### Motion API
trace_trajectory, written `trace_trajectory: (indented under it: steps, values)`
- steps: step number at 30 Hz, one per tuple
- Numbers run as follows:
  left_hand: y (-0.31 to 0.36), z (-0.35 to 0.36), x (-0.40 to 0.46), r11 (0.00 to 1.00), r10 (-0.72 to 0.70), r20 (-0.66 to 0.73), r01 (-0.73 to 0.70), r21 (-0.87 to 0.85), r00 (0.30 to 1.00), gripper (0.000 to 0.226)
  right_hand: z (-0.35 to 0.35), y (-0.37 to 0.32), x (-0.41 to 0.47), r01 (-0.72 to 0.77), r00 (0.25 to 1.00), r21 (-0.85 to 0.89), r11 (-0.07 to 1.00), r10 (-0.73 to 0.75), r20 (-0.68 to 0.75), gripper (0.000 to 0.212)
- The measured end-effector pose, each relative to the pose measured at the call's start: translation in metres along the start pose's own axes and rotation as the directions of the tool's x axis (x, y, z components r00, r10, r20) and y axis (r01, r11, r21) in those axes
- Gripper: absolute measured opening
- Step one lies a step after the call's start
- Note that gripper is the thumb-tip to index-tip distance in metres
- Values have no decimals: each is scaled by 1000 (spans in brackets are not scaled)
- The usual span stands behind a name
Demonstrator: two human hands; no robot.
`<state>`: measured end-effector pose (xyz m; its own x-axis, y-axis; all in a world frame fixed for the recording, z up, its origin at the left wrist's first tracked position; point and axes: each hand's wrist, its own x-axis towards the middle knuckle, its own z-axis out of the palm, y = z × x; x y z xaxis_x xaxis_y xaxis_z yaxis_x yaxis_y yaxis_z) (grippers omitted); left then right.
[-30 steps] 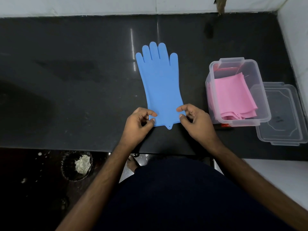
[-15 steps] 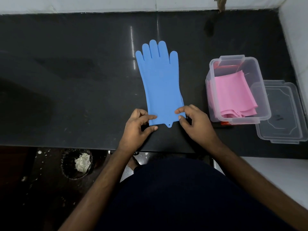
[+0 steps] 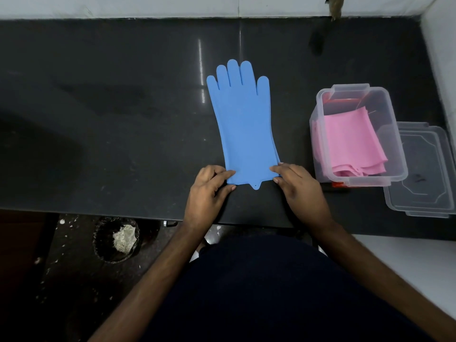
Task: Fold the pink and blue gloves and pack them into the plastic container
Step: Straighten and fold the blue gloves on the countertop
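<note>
Counting first: one blue glove [image 3: 243, 129], flat on black countertop [image 3: 111, 119], fingers pointing away toward wall, cuff at near edge with small tab in the middle. One clear plastic container [image 3: 320, 154] right of it, near but not touching. Inside container: folded pink glove [image 3: 350, 144], layers stacked; number of pink pieces not resolvable from the fold edges. One clear lid [image 3: 424, 191], lying flat just right of container, its left part tucked behind container's right wall. Something red/orange showing under container at near edge and through far wall; can't tell what.

Two bare hands, both at glove cuff. Left hand [image 3: 207, 191]: fingers mostly extended, slightly bent, fingertips on left corner of cuff, thumb alongside underneath edge; looks like a light pinch on the corner, not a full curl. Right hand [image 3: 301, 188]: same picture mirrored, fingers fairly straight, tips on right corner of cuff, thumb tip at cuff's lower edge, pinching it. Glove itself unfolded, full length lying flat, no crease visible.

Below counter edge at left: dark floor with one round black bin [image 3: 116, 239], pale crumpled stuff inside. White wall along back and right side. Dark clothing of the person filling lower middle.
</note>
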<state>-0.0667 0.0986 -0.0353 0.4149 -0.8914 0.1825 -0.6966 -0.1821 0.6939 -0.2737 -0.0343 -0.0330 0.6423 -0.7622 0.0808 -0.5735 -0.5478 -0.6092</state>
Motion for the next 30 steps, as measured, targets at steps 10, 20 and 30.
trace_trajectory:
  steps: [10, 20, 30]
  values:
    - [-5, -3, 1, 999, 49, 33, -49, 17, 998, 26, -3, 13, 1, 111, 988, -47, 993, -115, -103, 19]
    - [-10, -7, 3, 999, 37, 46, -36, -26, 998, 4, -5, 11, 0, 170, 978, -39, 985, -174, -119, 13]
    - [-14, -12, 0, 992, 117, 134, -122, 28, 984, 7, -1, 19, -1, 116, 991, 44, 992, -113, -71, 13]
